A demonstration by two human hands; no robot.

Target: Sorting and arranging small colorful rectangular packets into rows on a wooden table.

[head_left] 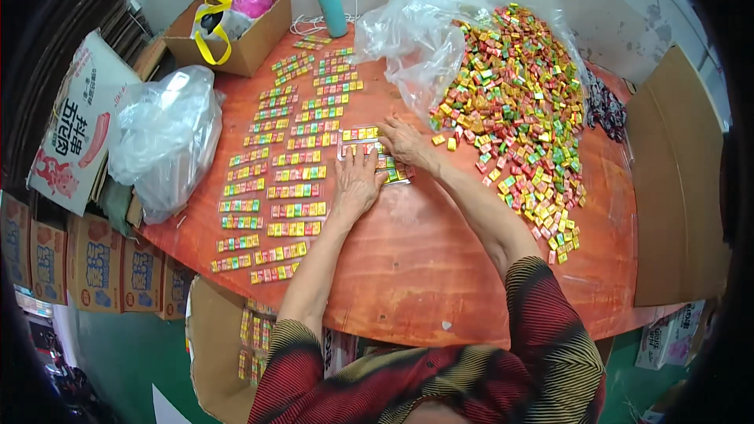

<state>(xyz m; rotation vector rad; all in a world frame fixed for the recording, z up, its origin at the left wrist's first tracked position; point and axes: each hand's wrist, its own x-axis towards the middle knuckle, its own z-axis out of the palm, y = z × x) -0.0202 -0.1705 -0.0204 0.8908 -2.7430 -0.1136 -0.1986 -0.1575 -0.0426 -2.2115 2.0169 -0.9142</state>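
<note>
Laying left hand point(356, 188) open across small wrapped blocks point(360, 134) at frame centre, curling right hand point(404, 145) at their upper right; cannot tell whether gripping. Might skew them by pressing unevenly, or jostle neighbouring rows point(298, 210) at left by sliding.

Left hand point(356, 182), right hand point(407, 144) close together (backs uppermost)

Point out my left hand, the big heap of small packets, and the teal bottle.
Left hand point(357, 182): head view, on its back.
Heap of small packets point(522, 86): head view, near its middle.
Teal bottle point(334, 17): head view, on its body.
</note>
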